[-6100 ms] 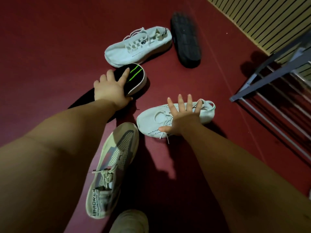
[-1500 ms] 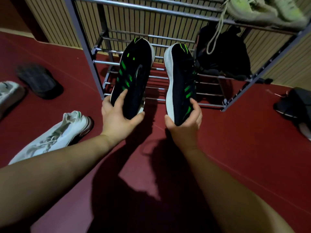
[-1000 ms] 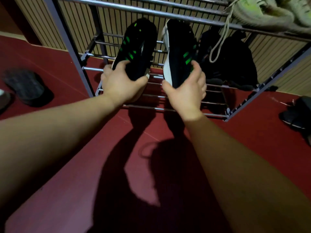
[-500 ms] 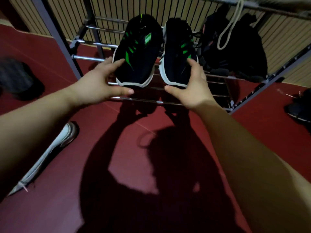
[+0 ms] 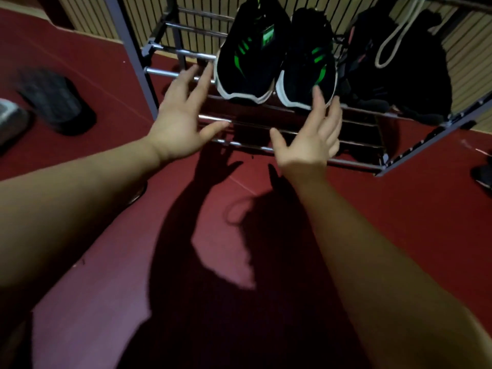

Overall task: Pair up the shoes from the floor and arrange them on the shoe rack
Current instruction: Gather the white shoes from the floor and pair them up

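Two black shoes with green stripes and white soles stand side by side on a shelf of the metal shoe rack [image 5: 170,73], the left shoe [image 5: 247,57] and the right shoe [image 5: 306,65], heels toward me. My left hand [image 5: 183,115] hovers just left of the left shoe, fingers spread and holding nothing. My right hand [image 5: 311,137] is below the right shoe's heel, fingers straight, fingertips at the sole's edge. Another pair of black shoes [image 5: 399,62] stands to the right on the same shelf.
A dark sole-up shoe [image 5: 53,102] lies on the red floor left of the rack, with part of a white shoe [image 5: 6,115] at the left edge. A white lace [image 5: 394,38] hangs from the shelf above. A dark shoe [image 5: 483,177] lies at the far right.
Both hands have let go of the green-striped shoes and drawn back a little with fingers spread. The shoes stay on the rack shelf.
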The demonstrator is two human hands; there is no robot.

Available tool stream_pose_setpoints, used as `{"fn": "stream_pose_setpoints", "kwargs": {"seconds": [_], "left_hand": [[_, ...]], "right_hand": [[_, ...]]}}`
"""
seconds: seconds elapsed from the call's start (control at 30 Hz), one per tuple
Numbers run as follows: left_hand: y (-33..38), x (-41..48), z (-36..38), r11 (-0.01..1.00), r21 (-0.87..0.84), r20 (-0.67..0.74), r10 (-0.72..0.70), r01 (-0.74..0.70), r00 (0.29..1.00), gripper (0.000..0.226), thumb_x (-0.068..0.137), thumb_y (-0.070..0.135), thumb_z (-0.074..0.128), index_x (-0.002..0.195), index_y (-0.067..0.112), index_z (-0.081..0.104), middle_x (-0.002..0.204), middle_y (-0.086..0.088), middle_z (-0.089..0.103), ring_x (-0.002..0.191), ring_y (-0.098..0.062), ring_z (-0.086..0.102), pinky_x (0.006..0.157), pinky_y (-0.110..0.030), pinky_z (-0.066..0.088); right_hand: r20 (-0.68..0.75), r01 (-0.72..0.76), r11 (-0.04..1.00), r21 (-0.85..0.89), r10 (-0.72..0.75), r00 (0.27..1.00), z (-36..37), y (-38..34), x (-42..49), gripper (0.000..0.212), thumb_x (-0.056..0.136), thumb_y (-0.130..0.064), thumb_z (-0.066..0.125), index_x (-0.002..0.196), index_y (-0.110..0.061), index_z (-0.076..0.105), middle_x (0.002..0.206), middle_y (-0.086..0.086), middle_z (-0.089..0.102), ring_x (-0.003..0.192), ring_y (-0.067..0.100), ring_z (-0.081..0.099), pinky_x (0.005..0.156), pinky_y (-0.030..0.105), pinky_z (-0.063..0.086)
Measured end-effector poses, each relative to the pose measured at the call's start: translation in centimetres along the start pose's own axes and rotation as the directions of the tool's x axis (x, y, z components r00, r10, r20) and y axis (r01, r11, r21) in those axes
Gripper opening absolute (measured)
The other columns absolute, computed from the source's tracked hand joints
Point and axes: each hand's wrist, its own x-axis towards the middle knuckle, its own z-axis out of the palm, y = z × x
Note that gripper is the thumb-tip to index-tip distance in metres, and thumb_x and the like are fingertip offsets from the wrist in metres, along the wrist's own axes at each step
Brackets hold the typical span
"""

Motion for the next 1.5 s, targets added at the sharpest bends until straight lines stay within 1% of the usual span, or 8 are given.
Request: {"fn": "stream_pose_setpoints", "kwargs": {"seconds": [0.13,0.23,0.37,0.53,0.9,1.03,1.33,1.5], "left_hand": [[-5.2,-7.9,0.9,0.968,0.230,-0.005,0.102,-0.098,0.995,0.079,0.083,0.049,0.053,0.146,0.008,0.030,0.142,-0.031,0.033,0.129,-0.045,0.034,0.108,-0.050,0.028],[-9.3,-13.6,0.9,0.904,0.420,0.163,-0.159,0.077,0.974,0.098,0.071,0.052,0.068,0.150,0.023,0.019,0.149,-0.027,0.025,0.135,-0.045,0.025,0.115,-0.045,0.008],[-11.8,-18.3,0.1,0.626,0.517,0.141,-0.735,0.583,0.663,0.103,0.074,0.059,0.065,0.149,0.038,-0.002,0.158,-0.015,-0.002,0.144,-0.037,0.001,0.116,-0.052,0.001],[-12.8,-19.4,-0.9,0.509,0.473,0.192,-0.856,0.719,0.480,0.115,0.069,0.061,0.071,0.150,0.033,-0.006,0.148,-0.016,0.026,0.135,-0.036,0.028,0.110,-0.048,0.021],[-9.1,-18.3,-0.2,0.704,0.448,0.311,-0.701,0.551,0.642,0.116,0.065,0.069,0.068,0.150,0.032,-0.002,0.140,-0.012,0.035,0.128,-0.036,0.034,0.102,-0.047,0.031],[-8.1,-17.1,0.6,0.825,0.151,0.409,-0.554,0.545,0.725,0.095,0.076,0.059,0.065,0.151,0.029,0.015,0.134,-0.012,0.051,0.125,-0.032,0.046,0.103,-0.035,0.035],[-5.3,-17.1,0.4,0.538,-0.328,0.600,-0.516,0.776,0.611,0.048,0.099,0.029,0.042,0.143,0.010,0.036,0.104,0.002,0.061,0.069,0.006,0.062,0.061,-0.002,0.044],[-4.6,-15.5,-0.3,0.795,-0.009,0.538,-0.508,0.607,0.673,0.070,0.096,0.050,0.038,0.152,0.018,0.011,0.155,-0.012,0.022,0.142,-0.025,0.024,0.113,-0.026,0.017]], "right_hand": [[-0.082,0.225,0.971,-0.074,-0.231,0.969,4.1,0.8,-6.4,0.084,0.067,-0.039,0.065,0.140,-0.020,0.028,0.147,0.026,0.029,0.137,0.039,0.026,0.107,0.051,0.025],[0.133,0.263,0.961,-0.082,-0.251,0.959,6.9,0.9,-10.5,0.084,0.070,-0.042,0.061,0.143,-0.023,0.025,0.150,0.024,0.024,0.139,0.041,0.018,0.109,0.057,0.020],[0.661,0.220,0.948,-0.228,-0.016,0.751,9.1,0.0,-13.4,0.096,0.078,-0.055,0.061,0.149,-0.038,-0.002,0.157,0.012,-0.011,0.144,0.036,-0.012,0.114,0.055,0.002],[0.825,0.270,0.926,-0.264,0.072,0.560,10.6,-0.4,-14.7,0.096,0.082,-0.057,0.057,0.148,-0.037,-0.010,0.158,0.008,-0.013,0.143,0.034,-0.016,0.113,0.055,-0.003],[0.815,0.328,0.906,-0.269,0.032,0.579,10.9,1.0,-14.9,0.091,0.084,-0.056,0.054,0.149,-0.033,-0.006,0.158,0.005,-0.008,0.145,0.030,-0.009,0.113,0.054,0.004],[0.799,0.245,0.916,-0.316,0.118,0.590,9.6,2.0,-14.1,0.091,0.086,-0.050,0.054,0.149,-0.033,-0.009,0.158,0.006,-0.010,0.145,0.028,-0.010,0.114,0.052,0.002],[0.766,0.160,0.900,-0.406,0.239,0.597,6.4,4.0,-12.5,0.091,0.087,-0.049,0.054,0.149,-0.030,-0.009,0.159,0.007,-0.002,0.146,0.029,-0.005,0.114,0.052,0.006],[0.744,0.145,0.878,-0.457,0.288,0.604,4.1,5.2,-11.9,0.091,0.087,-0.049,0.054,0.150,-0.030,-0.008,0.158,0.008,-0.001,0.145,0.030,-0.004,0.114,0.051,0.006]]}}
